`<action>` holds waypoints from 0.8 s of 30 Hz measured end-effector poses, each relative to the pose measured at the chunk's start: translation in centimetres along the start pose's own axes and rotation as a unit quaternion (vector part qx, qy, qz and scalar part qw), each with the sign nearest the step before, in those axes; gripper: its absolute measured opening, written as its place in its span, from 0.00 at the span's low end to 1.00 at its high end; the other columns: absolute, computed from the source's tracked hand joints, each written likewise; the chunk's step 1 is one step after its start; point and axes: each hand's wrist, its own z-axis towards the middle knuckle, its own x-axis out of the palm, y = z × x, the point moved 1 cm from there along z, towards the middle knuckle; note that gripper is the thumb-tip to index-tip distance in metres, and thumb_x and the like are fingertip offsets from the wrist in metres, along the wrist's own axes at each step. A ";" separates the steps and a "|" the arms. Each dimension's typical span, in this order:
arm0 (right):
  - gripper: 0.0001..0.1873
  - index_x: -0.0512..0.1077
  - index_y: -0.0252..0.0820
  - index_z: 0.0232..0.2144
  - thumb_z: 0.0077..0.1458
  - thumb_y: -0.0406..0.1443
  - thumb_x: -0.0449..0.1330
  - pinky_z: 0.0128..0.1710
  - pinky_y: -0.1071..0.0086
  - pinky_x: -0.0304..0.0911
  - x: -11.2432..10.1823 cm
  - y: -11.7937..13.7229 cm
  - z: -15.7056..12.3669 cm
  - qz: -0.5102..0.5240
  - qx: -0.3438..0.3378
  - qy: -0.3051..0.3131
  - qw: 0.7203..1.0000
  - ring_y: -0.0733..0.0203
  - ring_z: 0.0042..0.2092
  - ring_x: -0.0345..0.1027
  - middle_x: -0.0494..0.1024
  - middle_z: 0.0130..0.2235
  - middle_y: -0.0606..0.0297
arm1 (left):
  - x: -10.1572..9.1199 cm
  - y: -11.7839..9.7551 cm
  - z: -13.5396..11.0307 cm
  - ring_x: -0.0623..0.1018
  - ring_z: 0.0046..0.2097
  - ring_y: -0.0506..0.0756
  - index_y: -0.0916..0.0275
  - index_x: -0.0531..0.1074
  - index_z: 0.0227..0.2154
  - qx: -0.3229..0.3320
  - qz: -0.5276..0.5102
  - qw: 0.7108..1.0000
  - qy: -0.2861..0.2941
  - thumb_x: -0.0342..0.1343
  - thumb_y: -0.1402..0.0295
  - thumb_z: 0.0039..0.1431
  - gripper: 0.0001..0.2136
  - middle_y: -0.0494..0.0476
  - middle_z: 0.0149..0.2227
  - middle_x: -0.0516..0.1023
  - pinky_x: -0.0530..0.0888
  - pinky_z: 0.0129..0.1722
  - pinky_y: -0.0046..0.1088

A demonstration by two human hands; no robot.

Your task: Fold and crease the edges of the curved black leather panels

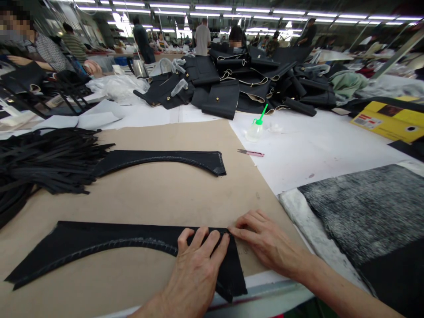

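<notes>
A long black curved piece (109, 234), leather or fabric, lies on brown paper near the table's front edge, with a pale stitched or glued line along its inner arc. My left hand (197, 269) rests on its right part, fingers bent and apart, pressing down from above. At the piece's upper right edge, my right hand (265, 240) closes thumb and forefinger on the border, the other fingers curled behind. The exact pinch point is partly covered by the fingertips. Farther back lies a similar black curved piece (165, 160), touched by neither hand.
Black strips (43, 161) are heaped at left. Pink-handled snips (253, 153) and a green-tipped bottle (255, 129) stand beyond the brown paper (159, 194). Black bag parts (218, 97) pile up at the back. At right are a smeared dark pad (367, 207) and a yellow box (387, 119). Other people work behind.
</notes>
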 end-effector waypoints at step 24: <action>0.18 0.71 0.42 0.49 0.61 0.26 0.49 0.45 0.62 0.56 -0.4 -0.7 -0.2 0.007 0.018 0.008 1.000 0.58 0.43 0.59 0.70 0.41 0.59 | 0.2 0.0 4.0 0.70 0.42 0.55 0.60 0.71 0.35 0.035 -0.006 0.999 -0.015 0.50 0.77 0.62 0.07 0.52 0.36 0.73 0.56 0.48 0.39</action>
